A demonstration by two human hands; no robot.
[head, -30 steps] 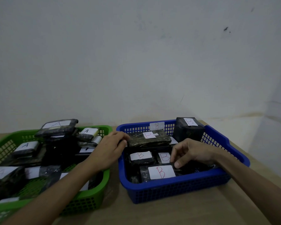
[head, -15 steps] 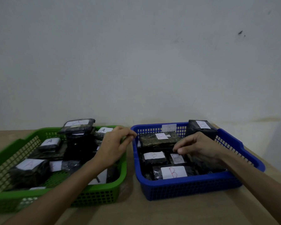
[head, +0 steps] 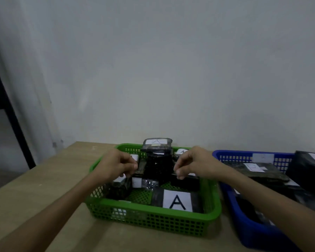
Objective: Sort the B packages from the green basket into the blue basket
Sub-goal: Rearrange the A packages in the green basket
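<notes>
The green basket (head: 153, 214) sits in the middle of the table and holds several black packages with white labels. A large package marked A (head: 176, 200) lies at its front, and another A package (head: 156, 142) tops a tall black stack (head: 158, 166). My left hand (head: 116, 164) hovers just left of that stack and my right hand (head: 193, 162) just right of it. Both have curled fingers pinched towards the thumb, with nothing clearly held. The blue basket (head: 251, 231) stands to the right, touching the green one, with labelled dark packages (head: 253, 167) inside.
The wooden table (head: 44, 197) ends at a corner on the far left. A black metal frame (head: 7, 110) stands beyond it on the left. A plain wall rises right behind both baskets. A bulky black package (head: 309, 170) leans in the blue basket's far corner.
Both hands have left the blue basket and moved left over the green basket. The view has swung left, putting the green basket at the centre.
</notes>
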